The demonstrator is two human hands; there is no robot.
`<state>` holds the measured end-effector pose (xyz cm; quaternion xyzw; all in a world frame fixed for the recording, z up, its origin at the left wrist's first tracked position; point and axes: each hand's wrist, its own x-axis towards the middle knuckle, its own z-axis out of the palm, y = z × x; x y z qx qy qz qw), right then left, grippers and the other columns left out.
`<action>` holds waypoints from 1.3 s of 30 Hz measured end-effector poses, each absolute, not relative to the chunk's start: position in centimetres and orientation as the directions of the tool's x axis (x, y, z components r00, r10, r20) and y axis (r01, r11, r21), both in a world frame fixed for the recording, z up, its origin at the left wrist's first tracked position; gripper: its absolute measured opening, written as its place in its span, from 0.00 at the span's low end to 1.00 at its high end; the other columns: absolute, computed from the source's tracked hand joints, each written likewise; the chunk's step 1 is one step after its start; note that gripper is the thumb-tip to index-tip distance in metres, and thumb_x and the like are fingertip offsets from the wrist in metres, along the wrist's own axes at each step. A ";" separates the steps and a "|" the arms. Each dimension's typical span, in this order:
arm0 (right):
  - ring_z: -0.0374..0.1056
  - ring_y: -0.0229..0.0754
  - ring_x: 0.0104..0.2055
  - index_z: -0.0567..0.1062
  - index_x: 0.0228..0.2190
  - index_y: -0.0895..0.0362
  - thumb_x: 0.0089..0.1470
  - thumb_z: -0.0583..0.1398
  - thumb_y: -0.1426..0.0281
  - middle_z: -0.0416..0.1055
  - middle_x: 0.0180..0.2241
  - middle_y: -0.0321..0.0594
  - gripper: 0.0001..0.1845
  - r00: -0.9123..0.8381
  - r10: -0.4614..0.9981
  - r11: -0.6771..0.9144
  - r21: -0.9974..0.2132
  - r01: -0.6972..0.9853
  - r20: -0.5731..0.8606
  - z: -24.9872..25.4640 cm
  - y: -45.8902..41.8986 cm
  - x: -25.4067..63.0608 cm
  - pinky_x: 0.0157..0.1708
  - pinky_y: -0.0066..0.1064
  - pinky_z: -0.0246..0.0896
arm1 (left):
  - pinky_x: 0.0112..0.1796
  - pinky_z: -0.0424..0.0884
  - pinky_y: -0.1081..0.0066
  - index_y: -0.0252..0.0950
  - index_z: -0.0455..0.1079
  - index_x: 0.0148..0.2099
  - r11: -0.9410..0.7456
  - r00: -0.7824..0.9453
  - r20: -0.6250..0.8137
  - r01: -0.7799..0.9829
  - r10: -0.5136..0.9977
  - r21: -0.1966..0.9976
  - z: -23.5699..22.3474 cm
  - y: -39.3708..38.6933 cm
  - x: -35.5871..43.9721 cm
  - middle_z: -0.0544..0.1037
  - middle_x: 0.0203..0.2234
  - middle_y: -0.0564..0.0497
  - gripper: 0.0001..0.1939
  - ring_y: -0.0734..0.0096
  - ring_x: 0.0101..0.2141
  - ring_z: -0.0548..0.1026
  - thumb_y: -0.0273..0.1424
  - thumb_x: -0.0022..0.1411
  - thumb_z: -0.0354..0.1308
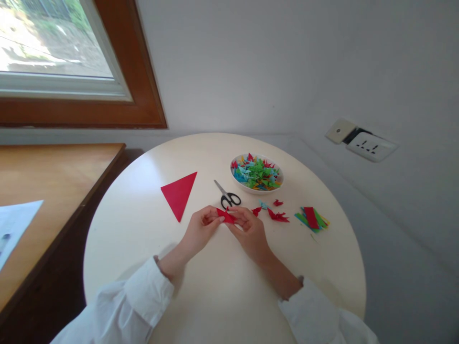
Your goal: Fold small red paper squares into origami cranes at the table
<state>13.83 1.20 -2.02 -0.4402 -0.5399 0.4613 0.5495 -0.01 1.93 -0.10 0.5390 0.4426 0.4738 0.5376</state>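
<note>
**Red paper pinched between both hands, with many folded pieces already in the bowl**

At the centre of the frame I have a small piece of red paper (225,216). It is partly shaped, with a point standing up at its top edge; I judge it unfinished, though how many folds remain is too small to tell. Plenty looks done: the white bowl (261,192), right of upper centre, is heaped with folded pieces (256,173), mostly green on top, and a few loose red pieces (277,216) lie right of my hands. The flat paper strips (310,218) at the right of the frame seem not yet folded, so paper is left.

My left hand (203,226) is curled, thumb and fingers nipping the left end. My right hand (251,232) is curled too, fingertips closed at the right end. The scissors (226,195) lie just beyond, held by neither.
</note>
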 end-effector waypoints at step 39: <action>0.72 0.40 0.32 0.72 0.28 0.56 0.38 0.64 0.69 0.75 0.29 0.39 0.11 0.118 0.984 0.143 -0.987 -0.073 0.134 -1.6 1.4 13.9 0.36 0.33 0.70 | 0.31 0.66 0.74 0.34 0.68 0.28 -0.153 0.103 0.148 0.048 0.984 0.987 -0.8 1.7 -0.1 0.73 0.24 0.51 0.04 0.73 0.27 0.70 0.30 0.51 0.58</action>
